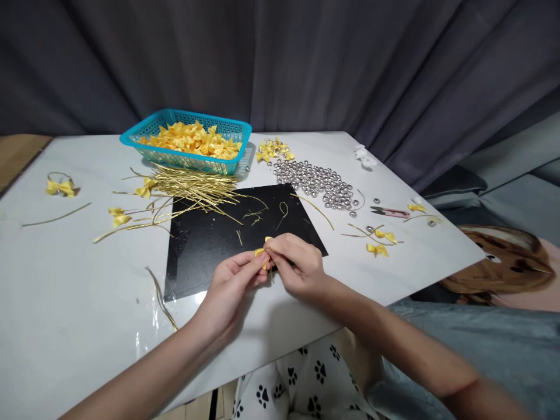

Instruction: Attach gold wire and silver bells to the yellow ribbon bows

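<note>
Above the near edge of the black mat (pixel 196 256), my left hand (pixel 238 277) pinches a yellow ribbon bow (pixel 261 253) between thumb and fingers. My right hand (pixel 300 262) meets it from the right, its fingertips pressed together at the same bow. A thin strand of gold cord (pixel 272 276) hangs below the fingers. Most of the bow is covered by the fingertips, and I cannot make out exactly what the right fingers grip there. Short gold cord snippets and a small cord loop (pixel 283 209) lie on the mat beyond my hands.
Behind the mat, a blue basket (pixel 184 153) holds many yellow bows, with a pile of gold cords (pixel 196 186) before it. Silver beads (pixel 315 178) spread at the back right. Thread snips (pixel 390 212) and loose bows (pixel 377 249) lie on the right; a ringed bow (pixel 60 188) sits far left.
</note>
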Demonstrator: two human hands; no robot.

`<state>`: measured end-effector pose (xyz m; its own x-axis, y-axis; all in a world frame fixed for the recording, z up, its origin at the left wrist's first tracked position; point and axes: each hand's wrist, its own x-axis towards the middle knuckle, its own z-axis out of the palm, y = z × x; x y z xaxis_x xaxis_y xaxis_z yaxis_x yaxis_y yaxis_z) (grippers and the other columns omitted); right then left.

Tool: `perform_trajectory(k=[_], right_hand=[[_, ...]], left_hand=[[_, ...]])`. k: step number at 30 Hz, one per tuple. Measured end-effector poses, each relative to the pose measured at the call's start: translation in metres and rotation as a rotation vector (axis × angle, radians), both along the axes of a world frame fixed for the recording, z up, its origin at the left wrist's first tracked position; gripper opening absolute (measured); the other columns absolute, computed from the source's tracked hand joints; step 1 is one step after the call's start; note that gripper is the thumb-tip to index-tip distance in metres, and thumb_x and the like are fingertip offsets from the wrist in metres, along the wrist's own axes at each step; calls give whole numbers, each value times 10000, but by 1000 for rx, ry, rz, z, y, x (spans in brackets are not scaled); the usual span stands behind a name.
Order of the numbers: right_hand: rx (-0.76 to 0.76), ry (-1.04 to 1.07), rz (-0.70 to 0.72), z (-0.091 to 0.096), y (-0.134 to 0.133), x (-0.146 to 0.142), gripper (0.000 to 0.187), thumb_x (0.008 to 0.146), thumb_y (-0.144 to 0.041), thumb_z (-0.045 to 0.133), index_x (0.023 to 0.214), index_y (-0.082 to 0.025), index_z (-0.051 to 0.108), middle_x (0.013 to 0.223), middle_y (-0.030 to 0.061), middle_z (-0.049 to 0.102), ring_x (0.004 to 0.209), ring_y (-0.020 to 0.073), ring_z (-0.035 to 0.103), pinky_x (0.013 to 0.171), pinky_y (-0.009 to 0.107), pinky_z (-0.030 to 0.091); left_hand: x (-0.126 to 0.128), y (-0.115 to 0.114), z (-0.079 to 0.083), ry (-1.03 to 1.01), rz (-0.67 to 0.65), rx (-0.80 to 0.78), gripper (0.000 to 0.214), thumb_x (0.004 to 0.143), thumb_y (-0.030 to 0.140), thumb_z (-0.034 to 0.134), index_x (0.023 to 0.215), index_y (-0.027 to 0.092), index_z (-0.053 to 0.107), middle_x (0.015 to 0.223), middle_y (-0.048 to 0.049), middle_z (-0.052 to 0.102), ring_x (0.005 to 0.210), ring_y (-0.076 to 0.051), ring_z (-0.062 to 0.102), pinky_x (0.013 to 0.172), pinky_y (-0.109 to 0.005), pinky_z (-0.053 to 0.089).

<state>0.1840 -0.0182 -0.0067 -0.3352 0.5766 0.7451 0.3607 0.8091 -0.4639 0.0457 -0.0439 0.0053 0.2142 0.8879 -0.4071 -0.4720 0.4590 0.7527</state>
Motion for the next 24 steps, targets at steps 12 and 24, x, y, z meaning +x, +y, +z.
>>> perform_trajectory(k=[12, 24], right_hand=[[243, -134, -217, 1, -8, 6, 220, 776, -12, 508, 926, -164, 561, 572, -9, 576, 488, 94, 524, 441, 212, 407], [130, -109, -181, -3, -10, 4, 227, 834, -30, 427, 969, -143, 570, 562, -16, 486, 476, 86, 420, 433, 218, 346]], left_hand=[[-18, 4, 8, 1029, 308, 1237, 86, 769, 84, 606, 803, 144, 658, 727, -38, 700, 631, -113, 615, 588, -227, 511], [-28, 9, 4, 1268, 333, 1711, 250, 759, -6, 583, 995, 76, 598, 782, -111, 692, 718, -171, 621, 630, -282, 509]])
